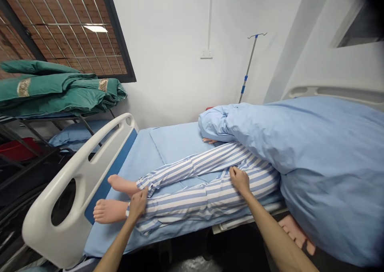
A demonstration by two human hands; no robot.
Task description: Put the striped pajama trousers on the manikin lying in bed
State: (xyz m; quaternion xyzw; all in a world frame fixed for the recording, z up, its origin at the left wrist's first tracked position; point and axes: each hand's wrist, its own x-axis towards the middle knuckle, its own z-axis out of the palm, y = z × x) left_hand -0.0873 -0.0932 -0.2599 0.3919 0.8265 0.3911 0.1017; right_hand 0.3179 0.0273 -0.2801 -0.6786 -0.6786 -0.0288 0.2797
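Note:
A mannequin lies on the bed in blue-and-white striped trousers (pixel 183 204), its bare feet (pixel 111 211) toward the left end. My left hand (pixel 138 205) is closed on the trouser leg at the nearer ankle. Farther up the same leg, around the thigh, my right hand (pixel 240 180) is clenched on the striped cloth; its fingertips are hidden. A bunched light blue quilt (pixel 300 144) covers the mannequin's upper body. One mannequin hand (pixel 297 233) hangs out below the quilt at the near side, and fingers of the other (pixel 209 140) show at its far edge.
A white footboard (pixel 37 220) closes off the bed's left end. Light blue sheet (pixel 174 142) covers the mattress. Behind stands an IV pole (pixel 249 66). Folded green bedding (pixel 60 88) lies on a rack at the left, near a red basin (pixel 19 149).

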